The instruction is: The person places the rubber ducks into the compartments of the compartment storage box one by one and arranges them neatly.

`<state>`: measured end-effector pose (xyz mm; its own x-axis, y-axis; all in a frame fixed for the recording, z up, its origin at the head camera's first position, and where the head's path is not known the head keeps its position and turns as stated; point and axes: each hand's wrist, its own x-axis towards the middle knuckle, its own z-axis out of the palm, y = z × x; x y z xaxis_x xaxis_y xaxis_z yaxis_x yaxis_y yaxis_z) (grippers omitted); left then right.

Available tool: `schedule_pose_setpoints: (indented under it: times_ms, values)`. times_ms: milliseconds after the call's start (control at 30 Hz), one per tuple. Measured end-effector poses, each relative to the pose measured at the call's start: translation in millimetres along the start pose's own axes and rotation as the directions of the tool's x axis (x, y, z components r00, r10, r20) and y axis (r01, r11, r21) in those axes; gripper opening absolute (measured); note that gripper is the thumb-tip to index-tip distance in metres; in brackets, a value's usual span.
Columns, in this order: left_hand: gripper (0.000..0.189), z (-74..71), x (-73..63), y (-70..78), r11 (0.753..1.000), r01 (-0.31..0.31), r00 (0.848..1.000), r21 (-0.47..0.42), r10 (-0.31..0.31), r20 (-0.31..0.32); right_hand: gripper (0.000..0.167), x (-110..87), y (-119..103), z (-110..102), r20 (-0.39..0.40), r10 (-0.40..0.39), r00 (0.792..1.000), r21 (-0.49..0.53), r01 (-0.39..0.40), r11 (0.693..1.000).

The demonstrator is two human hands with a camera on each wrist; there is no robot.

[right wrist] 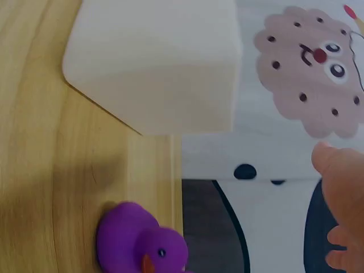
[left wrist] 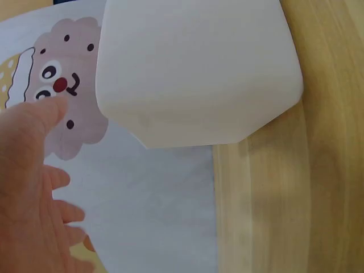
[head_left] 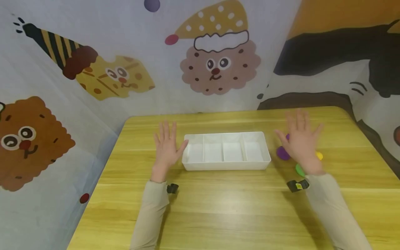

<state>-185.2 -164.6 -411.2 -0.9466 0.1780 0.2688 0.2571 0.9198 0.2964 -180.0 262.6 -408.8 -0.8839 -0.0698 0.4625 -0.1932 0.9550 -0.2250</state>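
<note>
A white plastic box (head_left: 226,166) with a row of several compartments stands on the wooden table between the two hands. Just left of it, my left hand (head_left: 166,151) is spread with straight fingers and holds nothing; whether its thumb touches the box I cannot tell in the head view, but the left wrist view shows a gap. To the right, my right hand (head_left: 301,144) is spread above several small toys and grips none. One is a purple rubber duck (right wrist: 128,242). Yellow (head_left: 319,155) and green toys (head_left: 300,169) show partly from under the hand.
The wooden table (head_left: 231,215) ends at a back edge against a cloth (head_left: 162,93) printed with cartoon biscuits and cheese. A dark camera strap (head_left: 172,188) sits at the left wrist, another strap (head_left: 298,185) at the right.
</note>
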Motion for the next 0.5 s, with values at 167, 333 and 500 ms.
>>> schedule_pose_setpoints:
  times_ms: [167,333,500]
  values:
    - [0.077,2.0,-3.8,-4.4,0.97,-0.036,0.999,-0.242,0.043,0.026,0.063,-1.6,17.4,-8.5,-0.042,0.038,0.998,0.224,-0.028,0.974]
    - [0.072,8.0,-7.8,-8.4,0.916,-0.078,0.996,-0.395,0.085,-0.001,0.053,-16.8,42.2,-11.9,-0.044,0.118,0.992,0.411,-0.09,0.907]
    - [0.064,16.4,-12.7,-10.2,0.829,-0.077,0.997,-0.554,0.078,-0.022,0.05,-36.5,66.6,-15.9,0.077,0.244,0.967,0.474,-0.251,0.844]
